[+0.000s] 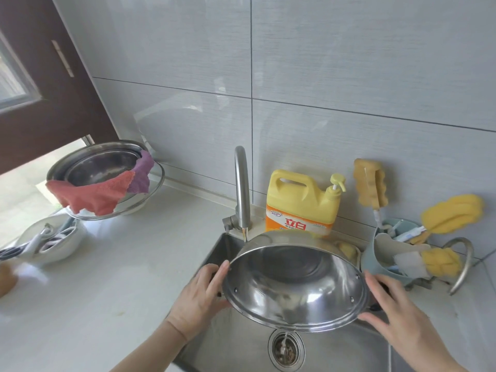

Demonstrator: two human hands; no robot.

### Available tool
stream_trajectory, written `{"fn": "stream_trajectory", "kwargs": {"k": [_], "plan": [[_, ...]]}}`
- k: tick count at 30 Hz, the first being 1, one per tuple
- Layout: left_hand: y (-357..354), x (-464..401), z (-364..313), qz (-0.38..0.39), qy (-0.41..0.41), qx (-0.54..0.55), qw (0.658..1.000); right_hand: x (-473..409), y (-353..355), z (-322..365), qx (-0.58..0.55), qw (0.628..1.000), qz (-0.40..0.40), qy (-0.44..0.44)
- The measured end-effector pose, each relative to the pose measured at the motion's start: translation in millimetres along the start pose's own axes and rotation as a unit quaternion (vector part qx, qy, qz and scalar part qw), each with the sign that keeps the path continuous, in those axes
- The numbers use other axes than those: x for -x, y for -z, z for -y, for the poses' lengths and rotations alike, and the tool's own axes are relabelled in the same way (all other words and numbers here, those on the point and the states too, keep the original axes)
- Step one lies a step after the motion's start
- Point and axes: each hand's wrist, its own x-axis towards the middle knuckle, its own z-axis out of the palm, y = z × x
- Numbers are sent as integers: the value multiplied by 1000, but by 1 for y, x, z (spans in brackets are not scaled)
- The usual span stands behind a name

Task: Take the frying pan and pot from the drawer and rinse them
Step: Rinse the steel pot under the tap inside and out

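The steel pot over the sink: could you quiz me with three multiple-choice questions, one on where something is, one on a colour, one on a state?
1. Where is the detergent bottle?
A. behind the sink, against the wall
B. in the sink
C. on the floor

2. What colour is it?
A. blue
B. yellow
C. white

3. How is the pot held?
A. upright
B. flat on the counter
C. tilted, water spilling out

Answers: 1 A, it stands by the tap. 2 B, yellow body. 3 C, left hand and right hand tip it over the drain.
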Motion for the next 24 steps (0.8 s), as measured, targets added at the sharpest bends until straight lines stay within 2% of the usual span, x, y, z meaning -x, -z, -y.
{"fn": "stream_trajectory", "kwargs": {"k": [2,7,15,19,24], "plan": [[7,12,11,28,30,-10,999,-11,-11,8,-4,998,55,-8],[30,44,40,85,123,-6,989,-43,-45,29,-27,996,71,54],[67,81,65,84,224,6,971,-83,-78,71,-47,989,83,115],[67,80,64,84,226,-3,970,-83,-79,70,-51,988,89,113],[44,60,54,84,178,-13,980,-63,-66,45,-64,991,71,89]]}}
